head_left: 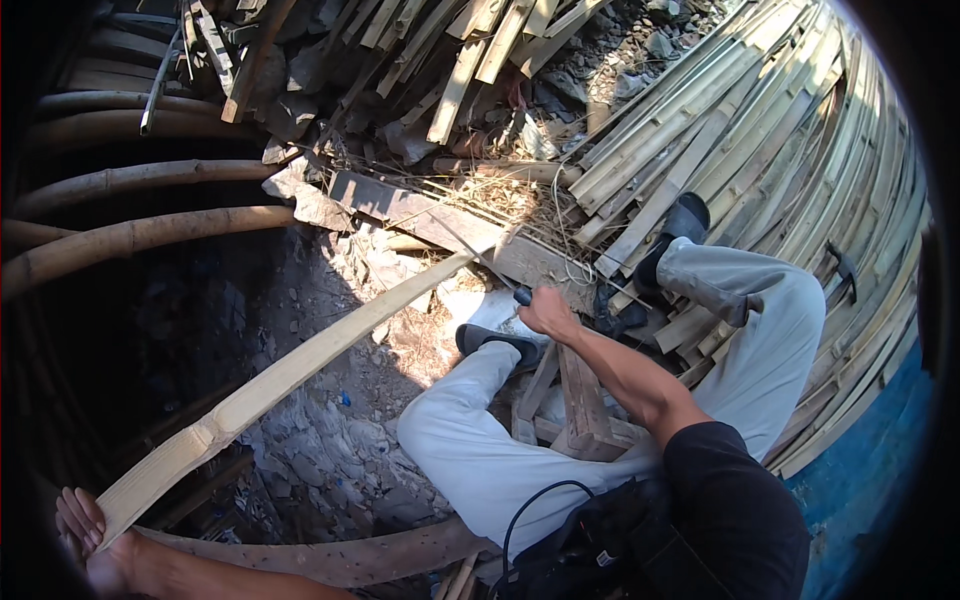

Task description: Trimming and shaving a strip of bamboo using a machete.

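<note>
My left hand (pixel 88 535) grips the near end of a long split bamboo slat (pixel 290 365) at the lower left. The slat slopes up to the right, and its far end rests on a wooden plank (pixel 400 208). My right hand (pixel 548 312) is closed around the dark handle of a long, narrow-bladed knife (pixel 480 257). The blade points up and to the left, crossing the slat close to its far end. Whether the edge touches the slat or cuts into it, I cannot tell.
Many split bamboo slats (pixel 740 150) lie stacked at the right, with a hammer (pixel 843 268) on them. Round bamboo poles (pixel 150 225) extend from the left. Shavings (pixel 515 200) heap behind the plank. My legs (pixel 480 440) and a wooden stool-like frame (pixel 585 405) are close below my right hand.
</note>
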Motion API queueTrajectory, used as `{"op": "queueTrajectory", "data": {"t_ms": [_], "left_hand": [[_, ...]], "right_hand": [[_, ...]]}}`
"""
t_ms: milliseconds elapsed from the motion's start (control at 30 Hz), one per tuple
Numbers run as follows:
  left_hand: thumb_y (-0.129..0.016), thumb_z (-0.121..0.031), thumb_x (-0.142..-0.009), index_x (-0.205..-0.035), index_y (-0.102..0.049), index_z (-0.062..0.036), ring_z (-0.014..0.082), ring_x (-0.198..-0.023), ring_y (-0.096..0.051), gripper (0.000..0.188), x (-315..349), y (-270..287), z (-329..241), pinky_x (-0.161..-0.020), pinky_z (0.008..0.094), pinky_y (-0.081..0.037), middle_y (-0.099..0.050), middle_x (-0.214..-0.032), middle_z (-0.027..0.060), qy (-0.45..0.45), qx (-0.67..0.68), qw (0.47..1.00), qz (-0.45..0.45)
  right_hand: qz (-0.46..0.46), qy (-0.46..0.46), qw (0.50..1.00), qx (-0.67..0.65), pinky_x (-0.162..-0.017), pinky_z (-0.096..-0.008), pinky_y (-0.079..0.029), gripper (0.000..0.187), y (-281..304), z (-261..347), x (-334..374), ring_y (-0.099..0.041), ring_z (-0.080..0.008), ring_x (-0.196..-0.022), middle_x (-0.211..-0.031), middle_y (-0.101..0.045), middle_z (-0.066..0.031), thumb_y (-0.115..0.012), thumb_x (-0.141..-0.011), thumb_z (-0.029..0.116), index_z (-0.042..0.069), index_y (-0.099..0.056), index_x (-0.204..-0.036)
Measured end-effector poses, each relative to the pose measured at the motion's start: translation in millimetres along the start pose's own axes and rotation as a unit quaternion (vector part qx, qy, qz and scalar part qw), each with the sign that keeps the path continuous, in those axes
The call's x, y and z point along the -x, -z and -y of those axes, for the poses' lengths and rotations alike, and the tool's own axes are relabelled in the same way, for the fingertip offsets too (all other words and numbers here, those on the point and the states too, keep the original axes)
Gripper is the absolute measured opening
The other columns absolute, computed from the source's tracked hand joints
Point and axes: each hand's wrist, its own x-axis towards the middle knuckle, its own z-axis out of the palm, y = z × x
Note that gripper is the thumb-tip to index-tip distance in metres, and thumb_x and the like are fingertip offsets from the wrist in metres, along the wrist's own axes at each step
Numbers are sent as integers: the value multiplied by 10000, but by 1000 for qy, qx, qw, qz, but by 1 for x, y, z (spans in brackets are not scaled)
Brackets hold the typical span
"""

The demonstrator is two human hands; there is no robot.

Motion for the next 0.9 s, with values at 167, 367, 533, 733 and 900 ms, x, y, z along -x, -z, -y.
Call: {"op": "queueTrajectory", "data": {"t_ms": [167,367,533,733,900], "left_hand": [[-470,-79,-598,-618,-298,-77,158,-521,-267,173,-8,22,-6,-485,279,-249,-245,-577,60,62,70,989,118],[-462,-73,-577,-593,-285,-93,152,-493,-261,179,-10,16,-4,-467,276,-226,-255,-548,63,44,49,993,100],[-472,-53,-567,-574,-283,-101,143,-469,-252,195,-6,15,-2,-459,273,-223,-253,-529,51,16,73,994,83],[-480,-15,-575,-569,-276,-115,136,-477,-256,227,0,18,-2,-456,265,-228,-259,-533,44,66,79,988,114],[-477,-31,-629,-585,-300,-106,128,-466,-273,197,-9,34,8,-438,247,-241,-276,-515,39,34,69,995,63]], "right_hand": [[-35,94,990,-103,-757,-466,-519,307,-3,41,45,-642,-434,-781,-787,-639,-294,-639,-719,246,-41,-676,-819],[13,166,978,-122,-733,-458,-517,279,-15,36,67,-630,-441,-750,-755,-643,-266,-646,-718,261,0,-688,-809],[52,71,991,-99,-758,-460,-517,321,-11,32,52,-640,-443,-840,-855,-649,-293,-635,-719,238,-55,-676,-844],[47,10,993,-105,-760,-460,-520,364,-8,18,41,-647,-438,-876,-898,-642,-322,-638,-723,240,-103,-659,-843],[46,173,972,-156,-696,-478,-515,332,-16,62,85,-635,-442,-699,-688,-606,-315,-643,-703,237,-94,-634,-724]]}}
